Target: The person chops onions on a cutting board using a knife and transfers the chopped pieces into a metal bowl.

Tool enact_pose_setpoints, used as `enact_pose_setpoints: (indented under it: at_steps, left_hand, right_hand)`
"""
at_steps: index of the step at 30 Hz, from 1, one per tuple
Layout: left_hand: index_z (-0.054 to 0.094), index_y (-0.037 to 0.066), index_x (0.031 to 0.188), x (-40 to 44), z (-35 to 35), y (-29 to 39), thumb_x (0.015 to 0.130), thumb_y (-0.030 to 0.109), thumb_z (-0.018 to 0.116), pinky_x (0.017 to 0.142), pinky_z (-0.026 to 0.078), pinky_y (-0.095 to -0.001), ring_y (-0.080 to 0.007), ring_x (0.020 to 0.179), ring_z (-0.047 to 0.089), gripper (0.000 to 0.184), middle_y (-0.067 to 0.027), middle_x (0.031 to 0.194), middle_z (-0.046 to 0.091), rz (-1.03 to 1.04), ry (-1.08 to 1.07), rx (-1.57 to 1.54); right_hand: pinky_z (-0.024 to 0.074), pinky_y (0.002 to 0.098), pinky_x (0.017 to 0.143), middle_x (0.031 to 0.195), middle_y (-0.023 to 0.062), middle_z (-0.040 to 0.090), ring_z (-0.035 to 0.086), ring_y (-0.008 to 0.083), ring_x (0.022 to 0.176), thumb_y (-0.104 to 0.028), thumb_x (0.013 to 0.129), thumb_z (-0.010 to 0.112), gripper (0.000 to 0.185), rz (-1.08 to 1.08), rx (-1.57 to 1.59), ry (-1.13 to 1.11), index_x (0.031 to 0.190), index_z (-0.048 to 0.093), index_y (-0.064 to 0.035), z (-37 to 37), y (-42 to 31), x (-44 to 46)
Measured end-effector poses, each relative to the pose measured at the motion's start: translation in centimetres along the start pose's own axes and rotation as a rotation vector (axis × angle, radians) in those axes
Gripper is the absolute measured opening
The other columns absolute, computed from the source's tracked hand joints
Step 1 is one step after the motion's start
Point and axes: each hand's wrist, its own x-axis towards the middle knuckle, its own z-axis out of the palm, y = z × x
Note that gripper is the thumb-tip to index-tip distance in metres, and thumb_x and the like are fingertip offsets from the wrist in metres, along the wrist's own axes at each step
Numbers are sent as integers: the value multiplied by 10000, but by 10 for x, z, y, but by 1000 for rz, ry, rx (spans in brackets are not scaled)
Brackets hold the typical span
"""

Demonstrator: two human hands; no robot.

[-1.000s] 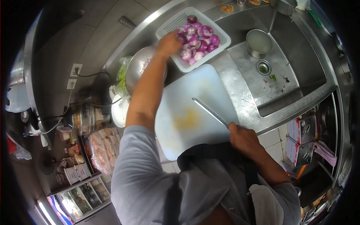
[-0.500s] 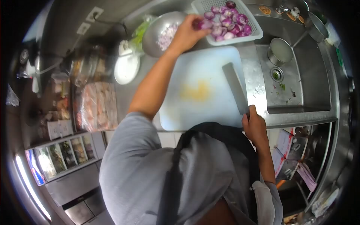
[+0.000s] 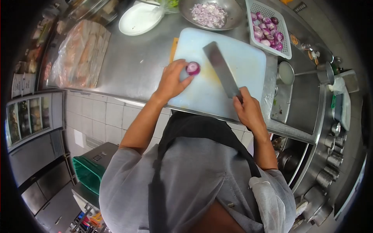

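Observation:
My left hand (image 3: 173,79) is closed around the side of a peeled purple onion (image 3: 193,68), which rests at the left part of the white cutting board (image 3: 244,66). In my right hand (image 3: 247,110) is the handle of a wide-bladed knife (image 3: 221,68); its blade lies slantwise over the board, pointing up and left, apart from the onion. Behind the board is a metal bowl (image 3: 237,15) with chopped onion (image 3: 209,14) in it. Several purple onions (image 3: 268,31) fill part of a perforated white basket (image 3: 288,46) at the upper right.
A white plate (image 3: 140,18) lies left of the bowl. Plastic-wrapped packages (image 3: 82,54) sit on the counter at the left. To the right is a sink (image 3: 301,105) with a metal pot (image 3: 285,73). A green bin (image 3: 87,174) stands below the counter.
My left hand has come from the basket down to the board with an onion. My right hand still holds the knife, its blade now nearer the board's middle. The view has swung left.

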Motion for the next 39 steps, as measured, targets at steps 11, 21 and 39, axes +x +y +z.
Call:
enact_pose_setpoints:
  at_steps: [11,21,39]
  left_hand:
    - [692,43,1063,4,19,-5,791,87,801,905,536,-422,-333,1008,651,297,-98,1067,670,-30,74,-110]
    - [689,29,1017,7,19,0,757,69,801,848,519,-447,-361,946,621,286,-131,1011,662,-4,130,-119]
    - [685,29,1050,21,14,-6,832,107,782,856,536,-433,-351,962,662,251,-145,1032,695,-73,7,-55]
  right_hand:
    - [494,601,676,761,264,664,654,505,730,-122,1012,580,188,-177,-363,-243,1046,438,-4,-12,-54,12]
    - [501,618,703,759,289,671,657,531,743,-105,1009,564,180,-163,-382,-348,1058,436,11,-28,-56,18]
    - [547,572,818,977,304,728,717,491,939,-39,968,470,308,-235,-146,-330,1260,517,47,31,-42,84]
